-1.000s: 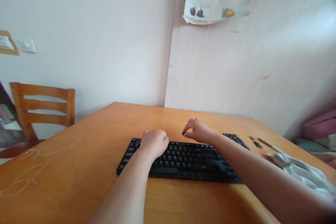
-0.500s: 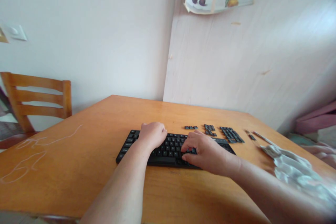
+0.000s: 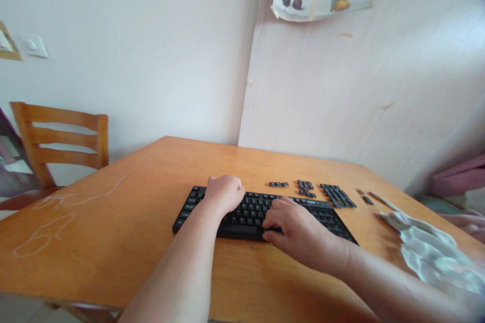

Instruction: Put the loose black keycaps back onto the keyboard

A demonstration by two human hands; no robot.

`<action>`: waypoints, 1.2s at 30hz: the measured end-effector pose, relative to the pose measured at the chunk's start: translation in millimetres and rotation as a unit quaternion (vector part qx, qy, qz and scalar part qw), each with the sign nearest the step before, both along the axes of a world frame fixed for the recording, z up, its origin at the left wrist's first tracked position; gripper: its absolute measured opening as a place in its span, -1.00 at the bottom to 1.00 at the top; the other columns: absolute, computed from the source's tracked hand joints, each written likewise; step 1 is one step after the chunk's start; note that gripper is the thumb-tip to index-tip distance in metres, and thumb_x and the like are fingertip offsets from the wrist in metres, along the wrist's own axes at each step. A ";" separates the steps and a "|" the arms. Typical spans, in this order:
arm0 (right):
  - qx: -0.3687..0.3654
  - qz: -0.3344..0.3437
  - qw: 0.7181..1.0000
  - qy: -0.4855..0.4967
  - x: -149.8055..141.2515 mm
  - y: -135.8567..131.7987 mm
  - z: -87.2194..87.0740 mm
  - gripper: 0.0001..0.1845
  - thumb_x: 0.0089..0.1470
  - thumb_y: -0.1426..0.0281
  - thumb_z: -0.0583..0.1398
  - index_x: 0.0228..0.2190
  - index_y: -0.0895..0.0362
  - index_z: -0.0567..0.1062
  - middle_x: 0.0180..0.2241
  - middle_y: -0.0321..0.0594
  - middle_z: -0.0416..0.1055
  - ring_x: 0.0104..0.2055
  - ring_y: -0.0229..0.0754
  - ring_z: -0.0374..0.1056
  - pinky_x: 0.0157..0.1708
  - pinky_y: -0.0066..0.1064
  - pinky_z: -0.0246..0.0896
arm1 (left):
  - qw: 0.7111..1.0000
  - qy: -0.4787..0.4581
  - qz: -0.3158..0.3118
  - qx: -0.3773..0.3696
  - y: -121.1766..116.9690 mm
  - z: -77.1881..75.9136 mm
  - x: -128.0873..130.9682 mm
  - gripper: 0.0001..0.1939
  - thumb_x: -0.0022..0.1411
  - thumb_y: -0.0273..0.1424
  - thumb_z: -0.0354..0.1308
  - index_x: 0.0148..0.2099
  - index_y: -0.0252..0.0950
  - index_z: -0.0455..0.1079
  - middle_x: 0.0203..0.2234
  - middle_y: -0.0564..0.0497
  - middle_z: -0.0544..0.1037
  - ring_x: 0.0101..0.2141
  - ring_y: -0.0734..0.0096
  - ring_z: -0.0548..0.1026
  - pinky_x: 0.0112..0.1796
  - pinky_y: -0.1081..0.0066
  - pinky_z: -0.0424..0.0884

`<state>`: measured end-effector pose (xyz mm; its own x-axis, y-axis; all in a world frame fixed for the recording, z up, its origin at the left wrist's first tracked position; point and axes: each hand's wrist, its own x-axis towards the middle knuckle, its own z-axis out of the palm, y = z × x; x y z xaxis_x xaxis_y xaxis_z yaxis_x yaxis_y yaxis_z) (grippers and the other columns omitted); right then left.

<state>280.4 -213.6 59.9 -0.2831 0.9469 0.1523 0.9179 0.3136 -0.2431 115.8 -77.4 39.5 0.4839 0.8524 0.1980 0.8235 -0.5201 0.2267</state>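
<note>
A black computer keyboard (image 3: 248, 211) lies flat on the table under both hands. Its right-hand section shows bare sockets with the keycaps off. My left hand (image 3: 225, 193) is curled like a fist over the upper left-middle keys, its fingertips hidden beneath it. My right hand (image 3: 293, 229) bends down onto the lower keys just right of the space bar, thumb and forefinger close together at the keys. What lies between those fingertips is too dark to make out. Behind the keyboard are loose black keycaps: a short row (image 3: 279, 184), a middle cluster (image 3: 306, 188) and a larger block (image 3: 337, 196).
To the right lie a small dark piece with thin wires (image 3: 366, 198), a slim stick (image 3: 383, 201) and a crumpled translucent plastic bag (image 3: 430, 245). White scribbled lines (image 3: 45, 237) mark the wooden table (image 3: 125, 247). A wooden chair (image 3: 68, 136) stands at the left; a wall rises behind.
The view has shifted slightly, and more of the keyboard's bare right section shows below my right forearm. Both hands keep nearly the same places and poses on the keyboard.
</note>
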 end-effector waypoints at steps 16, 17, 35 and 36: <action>-0.027 0.001 0.999 -0.025 -7.4 2.9 4.7 -0.89 0.05 0.44 0.27 -0.51 0.12 0.52 -0.38 -0.24 0.39 -0.23 -0.20 0.25 -0.20 -0.41 0.08 | 1.000 0.006 0.005 -0.012 -2.0 3.6 0.1 -0.66 0.26 -0.32 -0.06 -0.36 -0.25 0.53 -0.33 -0.13 0.64 -0.24 0.18 0.55 -0.09 0.15 0.30; -0.028 -0.002 0.999 -0.022 -7.5 3.0 4.7 -0.89 0.03 0.44 0.27 -0.51 0.12 0.52 -0.38 -0.25 0.39 -0.24 -0.20 0.25 -0.21 -0.41 0.08 | 1.000 0.005 0.006 -0.012 -2.0 3.6 0.2 -0.66 0.26 -0.32 -0.06 -0.36 -0.25 0.53 -0.33 -0.13 0.64 -0.23 0.17 0.55 -0.08 0.15 0.30; -0.003 -0.007 0.999 -0.048 -11.6 -1.8 0.0 -0.82 0.03 0.51 0.16 -0.56 0.14 0.47 -0.44 -0.25 0.40 -0.32 -0.25 0.24 -0.25 -0.44 0.06 | 1.000 -0.001 0.003 -0.002 -0.3 0.4 0.0 -0.68 0.25 -0.31 -0.04 -0.38 -0.24 0.52 -0.34 -0.11 0.64 -0.25 0.16 0.54 -0.11 0.15 0.29; -0.005 -0.005 0.999 -0.051 -11.4 -1.7 0.0 -0.81 0.05 0.51 0.15 -0.56 0.13 0.47 -0.43 -0.24 0.40 -0.31 -0.24 0.25 -0.25 -0.44 0.06 | 1.000 -0.002 0.003 -0.001 -0.4 0.5 -0.1 -0.68 0.25 -0.31 -0.04 -0.38 -0.24 0.52 -0.35 -0.11 0.64 -0.25 0.16 0.54 -0.11 0.14 0.29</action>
